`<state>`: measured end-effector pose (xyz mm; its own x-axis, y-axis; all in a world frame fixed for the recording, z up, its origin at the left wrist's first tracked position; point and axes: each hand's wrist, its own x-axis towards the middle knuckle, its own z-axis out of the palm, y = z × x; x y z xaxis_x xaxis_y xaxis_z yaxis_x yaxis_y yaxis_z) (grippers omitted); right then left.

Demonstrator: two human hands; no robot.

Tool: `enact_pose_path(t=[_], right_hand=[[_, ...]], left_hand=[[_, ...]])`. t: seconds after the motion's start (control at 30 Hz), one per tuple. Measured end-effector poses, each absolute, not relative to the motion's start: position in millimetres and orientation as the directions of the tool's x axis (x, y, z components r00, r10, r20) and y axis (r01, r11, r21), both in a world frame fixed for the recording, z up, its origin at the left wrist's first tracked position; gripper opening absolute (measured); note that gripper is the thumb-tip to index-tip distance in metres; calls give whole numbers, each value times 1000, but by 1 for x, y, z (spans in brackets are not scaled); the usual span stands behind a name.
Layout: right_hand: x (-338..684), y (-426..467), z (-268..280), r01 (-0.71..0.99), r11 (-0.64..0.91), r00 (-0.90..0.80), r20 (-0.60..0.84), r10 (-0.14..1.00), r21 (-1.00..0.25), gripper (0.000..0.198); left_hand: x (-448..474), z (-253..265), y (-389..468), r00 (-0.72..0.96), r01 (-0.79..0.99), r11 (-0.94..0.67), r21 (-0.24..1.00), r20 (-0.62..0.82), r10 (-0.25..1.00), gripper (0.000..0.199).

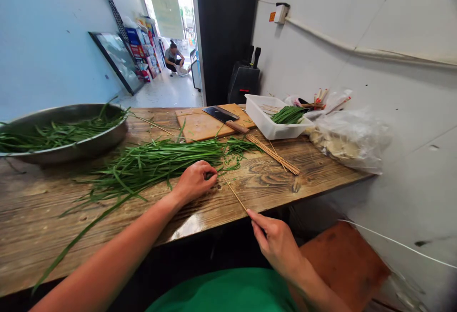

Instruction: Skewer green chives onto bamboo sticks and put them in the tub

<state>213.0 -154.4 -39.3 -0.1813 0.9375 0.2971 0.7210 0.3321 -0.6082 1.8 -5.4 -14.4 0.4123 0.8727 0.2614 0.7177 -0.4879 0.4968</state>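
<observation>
My right hand point(276, 240) pinches the near end of a thin bamboo skewer point(234, 193), whose far tip points toward my left hand point(197, 179). That left hand rests at the near edge of a pile of green garlic chives point(160, 157), its fingers curled; what they hold, if anything, is hidden. Short chive pieces point(244, 145) lie scattered at the pile's right end. Beyond them, a bundle of bamboo skewers point(276, 152) lies slanted on the wooden table point(264, 193).
A cleaver point(224, 116) lies on a cutting board point(194, 124). On the left stands a metal basin point(89, 133) of chives. A white plastic tub point(282, 131) holds more chives, beside a clear plastic bag point(342, 138). Far off, a person point(173, 59) squats near the doorway.
</observation>
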Motion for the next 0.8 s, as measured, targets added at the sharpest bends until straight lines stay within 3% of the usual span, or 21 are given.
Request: enact_pose_path(t=[0.8], right_hand=[[210, -155, -39, 733, 324, -193, 273, 942, -598, 36]], left_hand=[[3, -15, -6, 389, 721, -450, 527, 229, 892, 18]])
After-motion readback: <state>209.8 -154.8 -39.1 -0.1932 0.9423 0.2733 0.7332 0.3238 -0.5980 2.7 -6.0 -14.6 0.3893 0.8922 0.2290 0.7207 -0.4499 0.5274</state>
